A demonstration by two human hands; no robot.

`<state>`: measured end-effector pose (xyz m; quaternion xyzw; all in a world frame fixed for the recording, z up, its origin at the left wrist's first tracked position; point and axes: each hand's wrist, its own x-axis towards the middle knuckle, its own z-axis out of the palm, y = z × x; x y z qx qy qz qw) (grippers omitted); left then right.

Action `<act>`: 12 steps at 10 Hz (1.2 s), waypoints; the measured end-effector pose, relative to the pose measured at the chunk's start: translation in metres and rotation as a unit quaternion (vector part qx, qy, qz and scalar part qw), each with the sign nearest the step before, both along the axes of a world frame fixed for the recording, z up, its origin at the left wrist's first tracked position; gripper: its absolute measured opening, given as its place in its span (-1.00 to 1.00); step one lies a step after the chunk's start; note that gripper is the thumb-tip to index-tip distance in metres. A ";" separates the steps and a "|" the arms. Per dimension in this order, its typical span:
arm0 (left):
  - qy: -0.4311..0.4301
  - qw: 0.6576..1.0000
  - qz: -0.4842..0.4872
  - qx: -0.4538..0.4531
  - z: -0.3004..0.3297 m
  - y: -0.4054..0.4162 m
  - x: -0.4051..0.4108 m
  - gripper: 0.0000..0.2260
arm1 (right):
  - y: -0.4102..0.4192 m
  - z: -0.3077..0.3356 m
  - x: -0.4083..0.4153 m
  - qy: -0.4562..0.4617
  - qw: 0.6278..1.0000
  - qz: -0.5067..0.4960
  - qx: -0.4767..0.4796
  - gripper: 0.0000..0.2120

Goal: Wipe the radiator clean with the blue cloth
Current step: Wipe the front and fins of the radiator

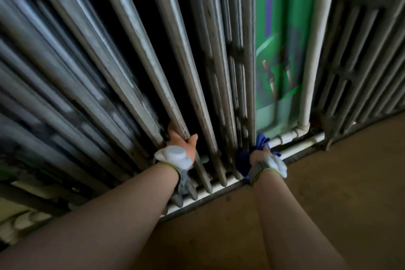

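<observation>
A white painted pipe (315,50) runs down the wall just right of the tall grey metal column radiator (153,61), bends at an elbow near the floor and continues as two low horizontal runs along the radiator's foot. Behind that pipe, right of the radiator, is a green wall panel (282,39) with a purple stripe and faint painted figures. Further right of the radiator stands a second dark ribbed radiator (361,39). A brown floor (328,182) lies in front of the radiator's base.

The low pipes crowd the narrow gap at the radiator's right end, and the columns themselves stand close together with dark slots between them.

The radiator's columns are dull grey, worn and speckled with dark grime, most of it toward the lower ends; its left part is blurred.

The left hand (178,149), in an orange-and-grey work glove, is curled around one column near the radiator's bottom, thumb on one side and fingers on the other. The right hand (262,155), gloved the same way, grips the crumpled blue cloth (243,158) and presses it against the radiator's rightmost column, low down, just above the horizontal pipes; part of the cloth sticks up past the fingers.
</observation>
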<state>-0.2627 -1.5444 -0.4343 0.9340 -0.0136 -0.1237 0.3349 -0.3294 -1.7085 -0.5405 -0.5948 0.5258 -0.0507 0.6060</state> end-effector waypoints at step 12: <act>-0.336 0.924 0.001 -0.181 0.176 0.049 0.007 -0.45 | 0.035 0.291 0.013 -0.265 0.700 0.161 -0.644 -0.33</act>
